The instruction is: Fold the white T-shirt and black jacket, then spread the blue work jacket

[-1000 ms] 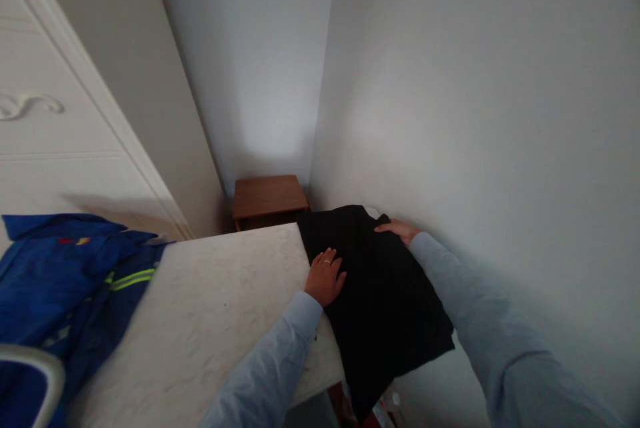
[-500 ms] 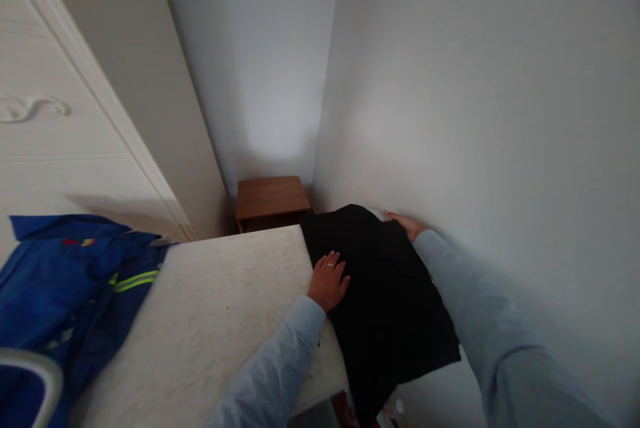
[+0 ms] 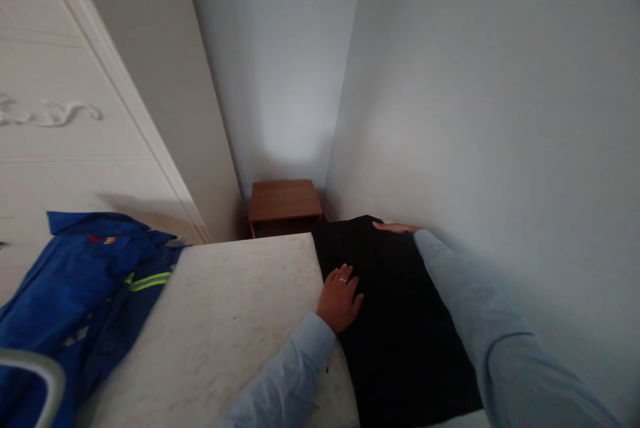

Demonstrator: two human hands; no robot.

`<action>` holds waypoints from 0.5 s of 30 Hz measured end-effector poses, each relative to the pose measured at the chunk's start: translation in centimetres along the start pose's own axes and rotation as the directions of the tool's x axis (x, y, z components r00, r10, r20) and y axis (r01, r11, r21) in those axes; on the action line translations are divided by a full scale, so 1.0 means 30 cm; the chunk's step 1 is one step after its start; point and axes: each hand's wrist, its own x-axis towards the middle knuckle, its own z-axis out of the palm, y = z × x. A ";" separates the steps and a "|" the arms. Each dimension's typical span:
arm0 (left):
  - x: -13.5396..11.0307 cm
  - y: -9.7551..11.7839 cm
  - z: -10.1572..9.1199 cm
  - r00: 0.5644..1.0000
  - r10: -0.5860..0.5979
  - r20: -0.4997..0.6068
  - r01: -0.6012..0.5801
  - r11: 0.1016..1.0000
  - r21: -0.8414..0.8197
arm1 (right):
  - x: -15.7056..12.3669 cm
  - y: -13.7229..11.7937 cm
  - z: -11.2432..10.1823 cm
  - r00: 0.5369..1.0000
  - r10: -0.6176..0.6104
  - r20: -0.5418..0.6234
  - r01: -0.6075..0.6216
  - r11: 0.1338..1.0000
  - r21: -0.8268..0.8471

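A black cloth [image 3: 400,341] lies over the right end of a pale, stained board [image 3: 250,295], its near part reaching the bottom of the view. My left hand [image 3: 341,299], with a ring on one finger, rests flat on the cloth's left side, fingers outstretched. At the cloth's far right corner, beside the wall, is my right hand [image 3: 395,227]. Its fingers lie stretched along the far edge of the cloth; the underside of that hand is hidden.
A blue garment [image 3: 95,261] with yellow-green stripes lies on the left end of the board. Behind the board stands a brown wooden side table [image 3: 285,200]. A wall [image 3: 475,115] rises close on the right. A pale curved bar [image 3: 47,375] shows at lower left.
My right hand has moved onto the cloth's far edge, and the cloth lies flatter and straighter, its near part lower in view. My left hand stays pressed on it. The view has shifted slightly.
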 end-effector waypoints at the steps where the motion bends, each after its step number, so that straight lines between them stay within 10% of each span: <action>1: -0.001 -0.001 0.003 1.000 0.002 -0.006 -0.002 1.000 -0.001 | 0.002 -0.003 0.001 0.998 0.035 0.056 -0.034 0.999 -0.019; 7: 0.000 -0.012 0.022 0.999 0.023 -0.040 -0.023 1.000 0.002 | 0.008 -0.022 0.023 0.990 0.019 0.142 -0.011 0.998 -0.054; 15: 0.003 -0.007 0.010 1.000 0.006 -0.016 -0.006 1.000 -0.003 | 0.043 -0.042 -0.024 0.996 -0.080 -0.051 0.072 0.988 -0.137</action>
